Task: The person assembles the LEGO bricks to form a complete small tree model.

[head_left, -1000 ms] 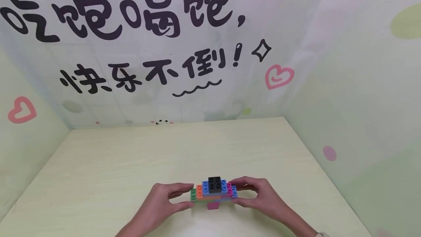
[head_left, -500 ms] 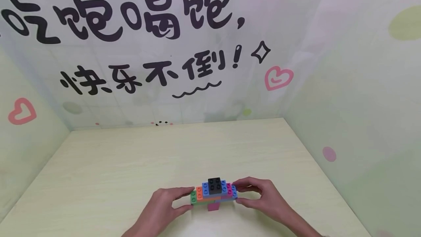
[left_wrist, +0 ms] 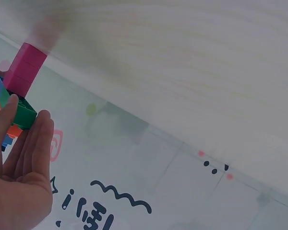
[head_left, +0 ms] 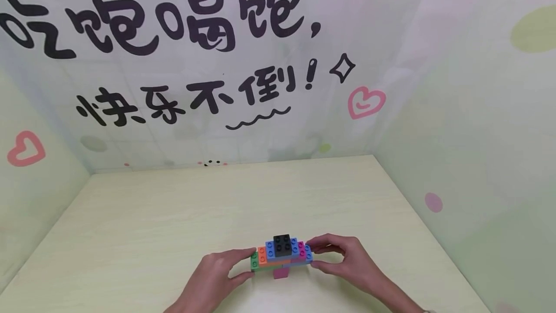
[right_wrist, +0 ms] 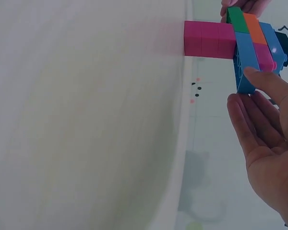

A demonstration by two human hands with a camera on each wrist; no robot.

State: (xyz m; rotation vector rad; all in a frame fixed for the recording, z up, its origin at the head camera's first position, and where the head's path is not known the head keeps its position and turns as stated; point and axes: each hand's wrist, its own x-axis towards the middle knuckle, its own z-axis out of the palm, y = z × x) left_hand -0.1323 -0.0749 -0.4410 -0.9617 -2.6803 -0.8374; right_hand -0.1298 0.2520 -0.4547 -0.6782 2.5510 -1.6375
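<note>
A toy-brick build stands on the table in the head view, narrow below and wide above. Its stem is a column of pink bricks. Above that come a green brick and a blue brick end to end, then an orange brick beside a pink one, another blue brick, and a black brick on top. My left hand pinches the green end between thumb and fingers. On the opposite side, my right hand holds the blue end the same way, thumb on the near face.
The pale wood-grain table surrounds the build. Behind it rises a printed wall with large black lettering and a pink heart. Light green side walls close in the left and right.
The build stays almost in place. My left hand has moved slightly lower over the first half second, and my right hand's fingers have shifted a little. The head view drifts slightly.
</note>
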